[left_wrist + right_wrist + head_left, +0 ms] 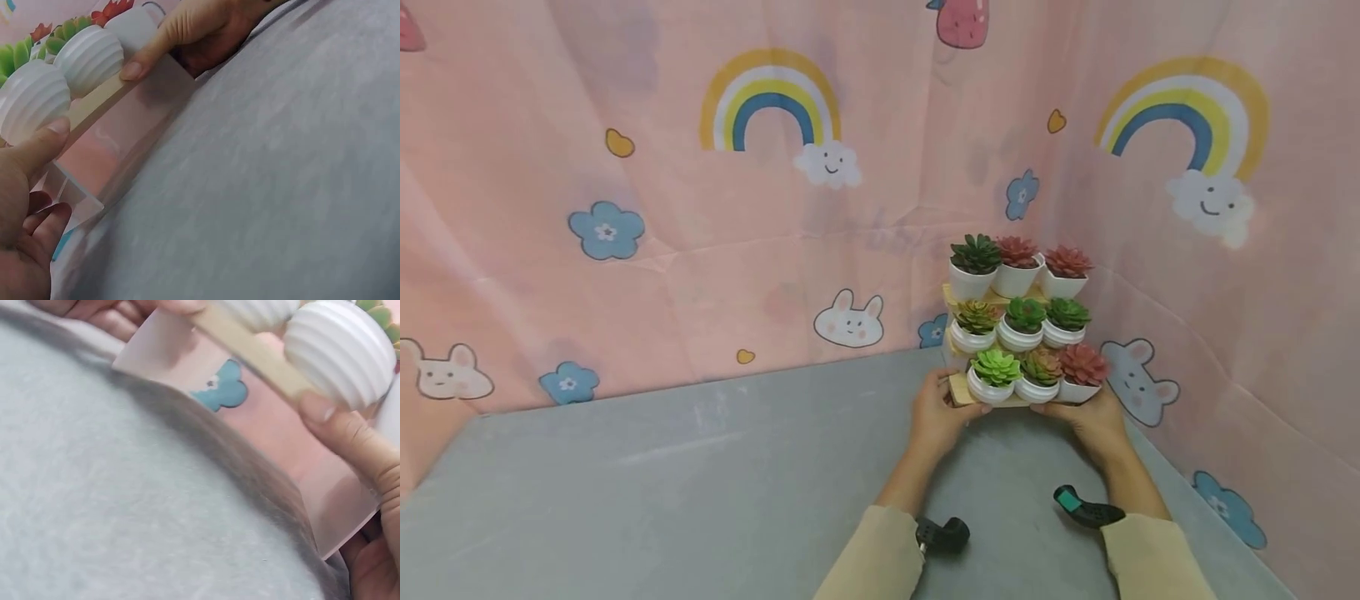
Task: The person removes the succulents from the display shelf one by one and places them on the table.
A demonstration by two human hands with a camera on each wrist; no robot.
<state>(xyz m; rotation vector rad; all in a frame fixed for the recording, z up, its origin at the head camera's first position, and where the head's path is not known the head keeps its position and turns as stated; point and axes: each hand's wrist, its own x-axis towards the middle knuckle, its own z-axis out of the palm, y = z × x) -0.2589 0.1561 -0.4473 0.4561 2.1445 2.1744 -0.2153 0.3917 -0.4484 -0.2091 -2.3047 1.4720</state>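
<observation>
Plant stand [957, 390] upright, tiers facing camera, long axis left-right.

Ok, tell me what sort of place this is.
Probably a staged recording corner, not a lived-in room: a pink cartoon-print backdrop cloth hangs as walls round a bare grey tabletop, where both hands hold a tiered wooden stand of potted succulents.

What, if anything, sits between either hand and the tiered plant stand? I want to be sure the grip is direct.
Nothing visible does. The left hand and the right hand both grip the bottom shelf of the plant stand directly, thumbs on its wooden front edge, beside the white pots.
</observation>
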